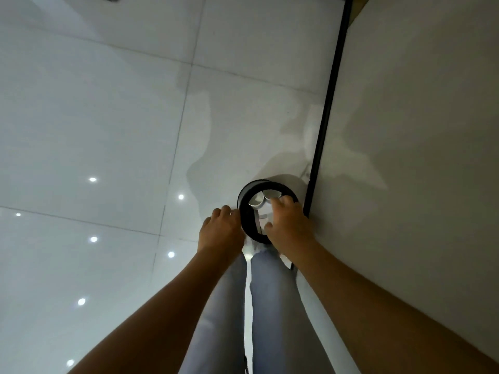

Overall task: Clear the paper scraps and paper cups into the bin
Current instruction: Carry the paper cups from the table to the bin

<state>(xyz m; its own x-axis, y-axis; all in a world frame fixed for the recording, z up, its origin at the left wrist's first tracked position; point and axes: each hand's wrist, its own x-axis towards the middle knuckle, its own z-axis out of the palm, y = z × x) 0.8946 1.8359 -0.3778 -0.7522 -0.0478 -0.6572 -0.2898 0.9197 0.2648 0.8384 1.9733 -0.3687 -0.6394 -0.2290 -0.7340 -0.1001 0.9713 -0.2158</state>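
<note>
A round black bin point(247, 220) stands on the floor beside the table. Two white paper cups point(258, 202) and white paper scraps point(261, 220) lie inside it. My left hand point(221, 230) is at the bin's left rim with its fingers curled against the rim. My right hand point(287, 225) hovers over the bin's mouth, fingers loosely bent and thumb apart. Nothing shows between its fingers. It hides the right part of the opening.
A white tabletop point(418, 130) with a black edge point(328, 103) fills the right side, right next to the bin. Glossy white floor tiles point(108, 117) spread to the left. My legs in light blue trousers point(270, 306) stand just before the bin.
</note>
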